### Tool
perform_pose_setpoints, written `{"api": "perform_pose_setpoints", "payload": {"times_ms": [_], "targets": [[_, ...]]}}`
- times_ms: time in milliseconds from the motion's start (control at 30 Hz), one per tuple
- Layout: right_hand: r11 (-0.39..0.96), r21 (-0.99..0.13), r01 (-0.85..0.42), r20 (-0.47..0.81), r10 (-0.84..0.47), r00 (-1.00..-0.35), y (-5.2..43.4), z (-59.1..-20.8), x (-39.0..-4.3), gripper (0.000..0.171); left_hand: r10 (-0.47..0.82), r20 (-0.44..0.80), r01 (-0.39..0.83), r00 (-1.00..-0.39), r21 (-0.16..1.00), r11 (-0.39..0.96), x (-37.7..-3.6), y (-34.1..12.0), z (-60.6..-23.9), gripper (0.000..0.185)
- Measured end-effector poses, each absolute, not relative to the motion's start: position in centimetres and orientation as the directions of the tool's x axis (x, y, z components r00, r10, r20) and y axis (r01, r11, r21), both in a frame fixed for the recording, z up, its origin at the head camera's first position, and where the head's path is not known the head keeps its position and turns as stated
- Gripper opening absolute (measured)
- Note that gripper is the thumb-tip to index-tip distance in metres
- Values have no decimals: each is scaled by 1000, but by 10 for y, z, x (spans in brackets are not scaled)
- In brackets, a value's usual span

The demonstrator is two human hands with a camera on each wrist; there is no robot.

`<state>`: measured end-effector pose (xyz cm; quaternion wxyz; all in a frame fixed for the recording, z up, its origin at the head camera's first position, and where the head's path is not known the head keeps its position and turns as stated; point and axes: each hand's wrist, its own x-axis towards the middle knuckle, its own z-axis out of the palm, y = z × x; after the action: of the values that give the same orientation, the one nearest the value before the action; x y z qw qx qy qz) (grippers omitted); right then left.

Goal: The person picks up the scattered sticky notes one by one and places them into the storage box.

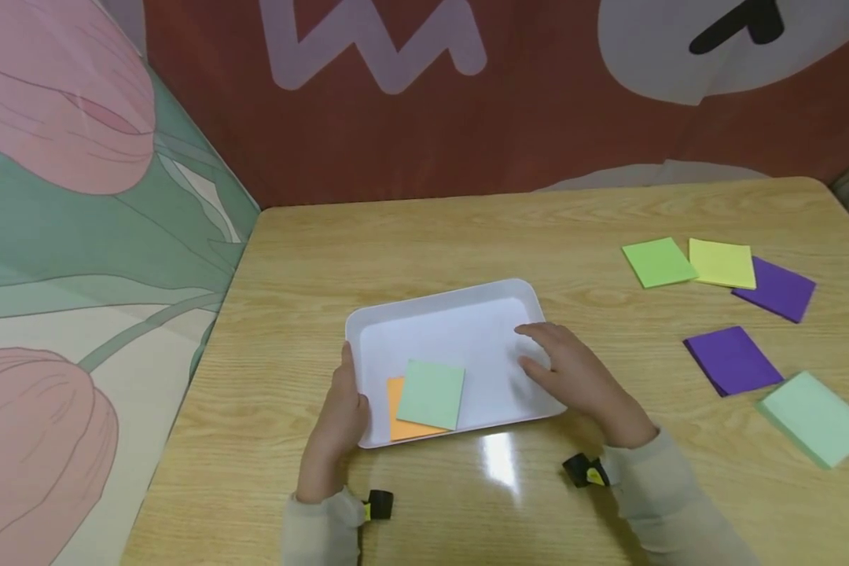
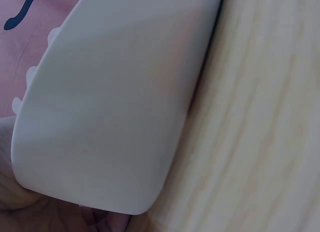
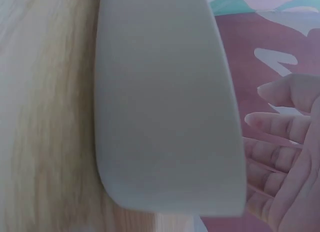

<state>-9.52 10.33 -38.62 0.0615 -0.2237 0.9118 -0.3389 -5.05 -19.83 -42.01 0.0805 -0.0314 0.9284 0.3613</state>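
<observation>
A white tray lies on the wooden table, slightly angled. Inside its left half, a mint-green sticky note pad overlaps an orange one. My left hand holds the tray by its left end, fingers along the outer wall; the left wrist view shows part of that hand around the tray's corner. Over the tray's right end hovers my right hand, holding nothing, its thumb and fingers spread apart. In the right wrist view its fingers are loosely bent beyond the tray's wall.
On the table's right side lie a green pad, a yellow pad and a purple pad touching one another. Nearer are another purple pad and a thick mint-green stack. A painted wall borders the table's back edge.
</observation>
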Motion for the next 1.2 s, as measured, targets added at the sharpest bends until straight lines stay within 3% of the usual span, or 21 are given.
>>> {"api": "perform_pose_setpoints", "payload": {"times_ms": [700,1200], "targets": [[695,-682,-227,-53,-357,-933,138,-381,-93,42,-9,-199,-141,-980,664,734,-50,-198,-419,63],[717,-668,-200,-40,-303,-952,165,-385,-92,45,3,-171,-112,-985,657,745,-49,-199,-419,62]]}}
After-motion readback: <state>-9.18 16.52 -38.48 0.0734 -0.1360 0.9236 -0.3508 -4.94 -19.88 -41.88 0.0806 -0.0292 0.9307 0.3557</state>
